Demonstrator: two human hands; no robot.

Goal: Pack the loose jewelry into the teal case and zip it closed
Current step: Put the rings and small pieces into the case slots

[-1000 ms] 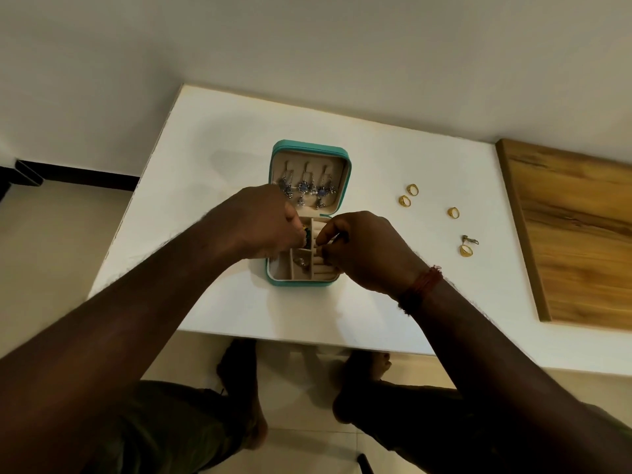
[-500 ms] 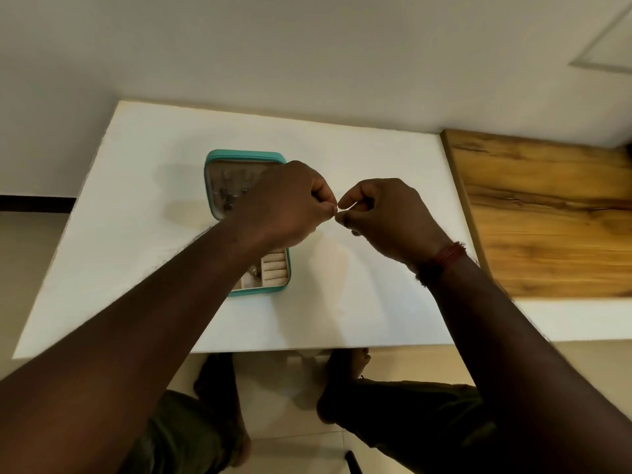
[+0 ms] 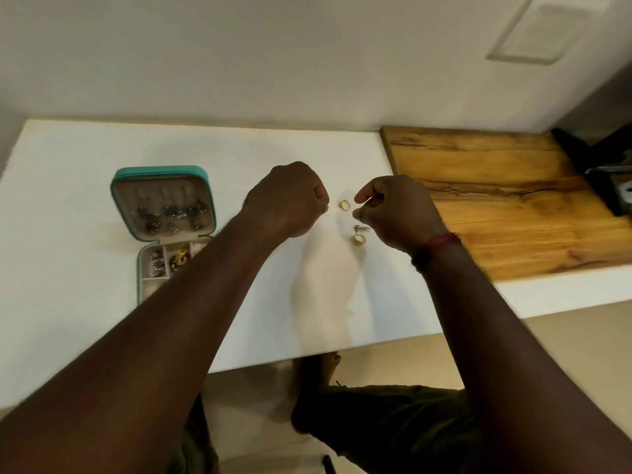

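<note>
Tabletop (image 3: 85,159) in white carries our open teal case (image 3: 163,203) at its left, lid up, well apart from our hands: the left hand (image 3: 289,200) fisted, contents unseen, the right hand (image 3: 398,213) pinching its fingertips, either side of a gold ring (image 3: 344,204), with another gold ring (image 3: 358,239) nearer.
</note>
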